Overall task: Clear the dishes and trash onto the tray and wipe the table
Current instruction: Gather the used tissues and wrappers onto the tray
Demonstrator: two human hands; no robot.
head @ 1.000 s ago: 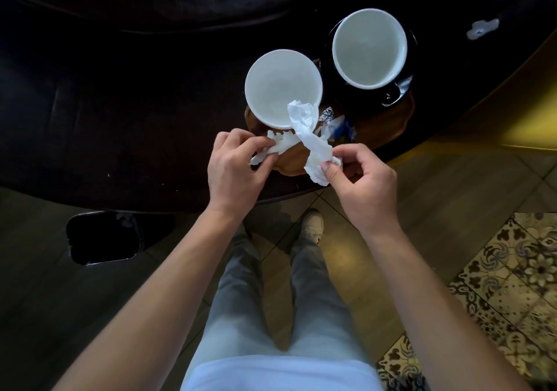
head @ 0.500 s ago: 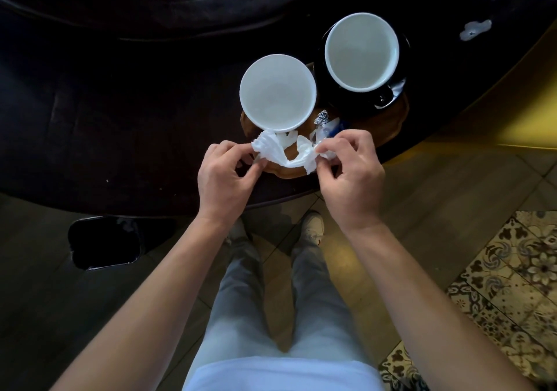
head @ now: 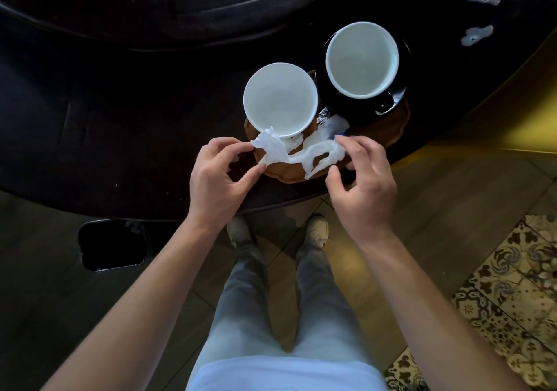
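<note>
Stretching a tissue (head: 297,154) between both hands (head: 289,176).

a café, by the look of it: two cups (head: 361,59) on a wooden tray (head: 388,131), a dark round table (head: 120,119), patterned floor tiles (head: 512,285).

wooden tray (head: 388,133) mostly covered by cups, foil scrap (head: 324,116) too small to identify
</note>
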